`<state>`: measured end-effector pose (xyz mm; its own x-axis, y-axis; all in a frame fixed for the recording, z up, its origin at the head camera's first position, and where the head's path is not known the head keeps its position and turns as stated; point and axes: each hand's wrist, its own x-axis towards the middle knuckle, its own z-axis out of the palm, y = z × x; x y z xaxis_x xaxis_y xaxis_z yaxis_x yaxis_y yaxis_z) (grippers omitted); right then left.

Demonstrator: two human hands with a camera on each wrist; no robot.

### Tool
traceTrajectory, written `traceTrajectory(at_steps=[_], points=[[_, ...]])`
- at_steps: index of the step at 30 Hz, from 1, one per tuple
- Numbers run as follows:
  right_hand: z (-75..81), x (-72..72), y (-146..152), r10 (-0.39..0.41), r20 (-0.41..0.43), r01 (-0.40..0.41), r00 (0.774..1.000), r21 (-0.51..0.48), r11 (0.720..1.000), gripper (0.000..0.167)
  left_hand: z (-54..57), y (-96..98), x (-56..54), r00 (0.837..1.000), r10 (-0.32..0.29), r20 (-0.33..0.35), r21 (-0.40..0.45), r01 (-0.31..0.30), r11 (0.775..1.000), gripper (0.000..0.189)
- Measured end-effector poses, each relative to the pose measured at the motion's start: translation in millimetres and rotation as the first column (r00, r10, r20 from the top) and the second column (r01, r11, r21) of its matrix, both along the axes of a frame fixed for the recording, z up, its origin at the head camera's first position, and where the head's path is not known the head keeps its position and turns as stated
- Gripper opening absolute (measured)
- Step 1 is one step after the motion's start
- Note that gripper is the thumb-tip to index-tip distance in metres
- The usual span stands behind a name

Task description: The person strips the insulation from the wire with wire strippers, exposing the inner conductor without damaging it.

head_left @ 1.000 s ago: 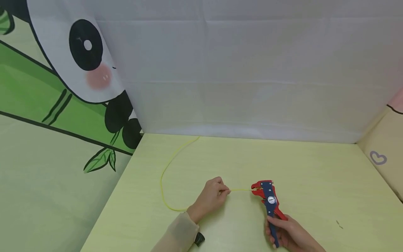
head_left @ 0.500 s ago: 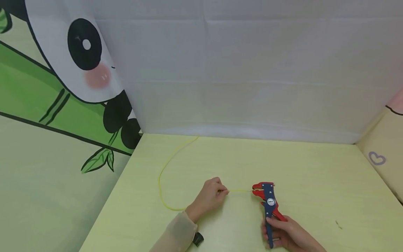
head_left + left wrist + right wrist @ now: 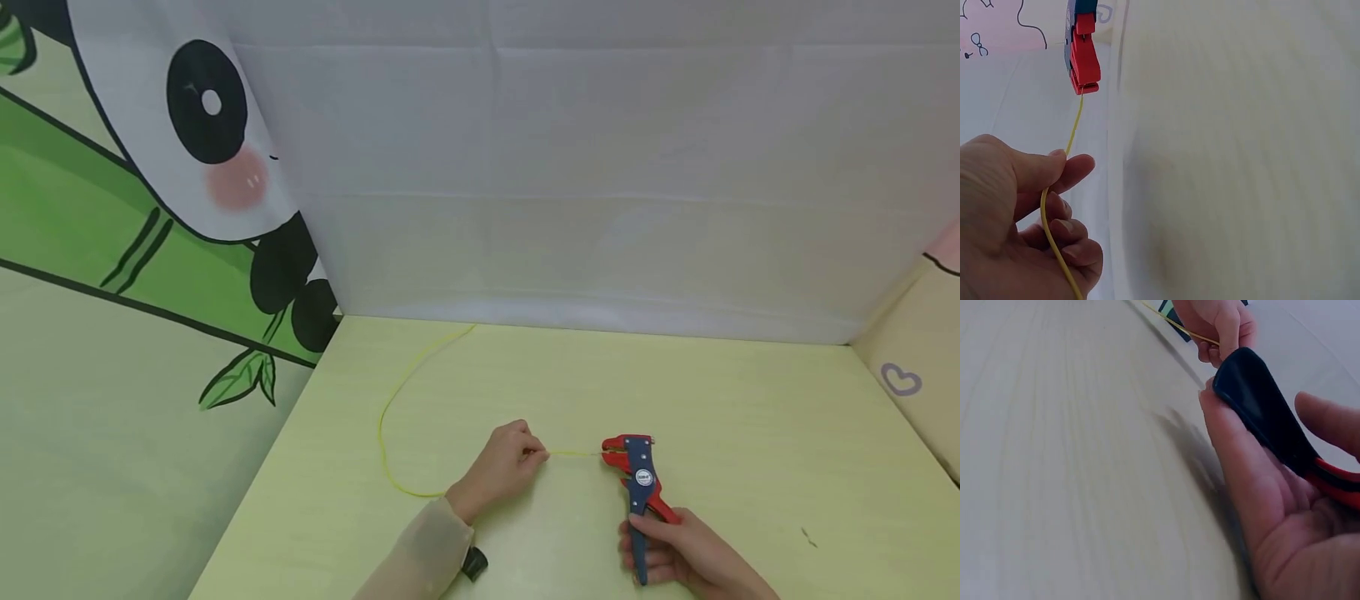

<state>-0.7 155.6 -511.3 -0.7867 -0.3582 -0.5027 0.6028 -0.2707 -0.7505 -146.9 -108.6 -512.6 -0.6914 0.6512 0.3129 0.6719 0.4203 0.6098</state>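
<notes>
My left hand (image 3: 501, 467) pinches a thin yellow wire (image 3: 573, 453) between thumb and index finger. A short straight length runs right from the fingertips to the nose of a red-and-blue wire stripper (image 3: 642, 467). In the left wrist view, the pale tip of the wire (image 3: 1074, 130) meets the red jaws. My right hand (image 3: 693, 550) holds the stripper by its handles, thumb across the front, with the head pointing away. From the right wrist, the dark blue handle (image 3: 1266, 406) lies along the fingers, and the red one sits nearer the palm.
The wire's long tail curves left over the pale yellow table (image 3: 720, 400) to its back edge. Small dark scraps (image 3: 809, 537) lie at the right. A white cloth wall (image 3: 600, 183) stands behind, and a printed panda panel (image 3: 142, 275) borders the left.
The stripper's handles have spread apart as the right fingers loosened, and the blue handle's lower end has swung left. The left hand keeps its pinch on the wire, nearly still.
</notes>
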Motion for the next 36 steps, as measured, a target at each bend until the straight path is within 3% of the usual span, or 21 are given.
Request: traceTrajectory(at_steps=[3,5,6,8,11,13,15,16,18,25,29,36], points=[[-1.6,-3.7,-3.1,-0.016,-0.039,0.023,0.999,0.181,0.983,0.041,-2.5,2.6,-3.7,1.000,0.000,0.000,-0.042,0.000,0.999,0.012],[-3.3,-5.3,-5.4,-0.030,-0.060,0.047,0.998,0.322,0.946,0.042,-5.2,4.1,-6.3,1.000,-0.001,0.001,-0.073,0.001,0.997,0.012],[-4.0,-5.7,-6.9,-0.038,-0.077,0.066,0.996,0.400,0.914,0.043,-6.3,4.9,-7.6,1.000,-0.001,-0.002,-0.089,0.001,0.996,0.012],[-4.7,-6.0,-10.6,-0.042,-0.118,0.103,0.992,0.574,0.812,0.048,-8.6,6.3,-10.1,1.000,-0.001,-0.013,-0.117,0.000,0.993,0.011],[-1.9,-6.5,-17.0,-0.006,-0.197,0.164,0.980,0.798,0.579,0.066,-11.3,8.7,-13.4,0.999,0.005,-0.042,-0.160,-0.012,0.987,0.011],[1.3,-7.4,-20.9,0.038,-0.238,0.200,0.971,0.882,0.426,0.079,-12.5,9.9,-15.6,0.998,0.012,-0.063,-0.181,-0.024,0.983,0.011],[3.8,-8.4,-23.5,0.072,-0.258,0.221,0.963,0.917,0.332,0.086,-13.1,10.7,-17.4,0.997,0.019,-0.072,-0.198,-0.032,0.980,0.011],[4.4,-8.8,-24.2,0.083,-0.266,0.228,0.960,0.922,0.313,0.086,-13.0,10.9,-18.0,0.997,0.021,-0.072,-0.202,-0.035,0.979,0.011],[4.2,-9.2,-24.2,0.079,-0.257,0.222,0.963,0.925,0.308,0.083,-11.9,10.9,-18.5,0.998,0.023,-0.064,-0.209,-0.036,0.977,0.011],[5.0,-6.6,-14.8,0.039,-0.235,0.211,0.971,0.925,0.316,0.078,-8.2,8.7,-18.1,0.999,0.026,-0.039,-0.215,-0.034,0.976,0.011],[7.4,-3.7,-8.9,0.017,-0.225,0.209,0.974,0.927,0.311,0.080,-6.7,5.1,-18.7,0.999,0.027,-0.021,-0.227,-0.031,0.973,0.010],[9.5,-3.2,-3.4,0.011,-0.229,0.215,0.973,0.930,0.298,0.070,-7.0,1.5,-21.8,1.000,0.015,-0.019,-0.246,-0.019,0.969,0.014]])
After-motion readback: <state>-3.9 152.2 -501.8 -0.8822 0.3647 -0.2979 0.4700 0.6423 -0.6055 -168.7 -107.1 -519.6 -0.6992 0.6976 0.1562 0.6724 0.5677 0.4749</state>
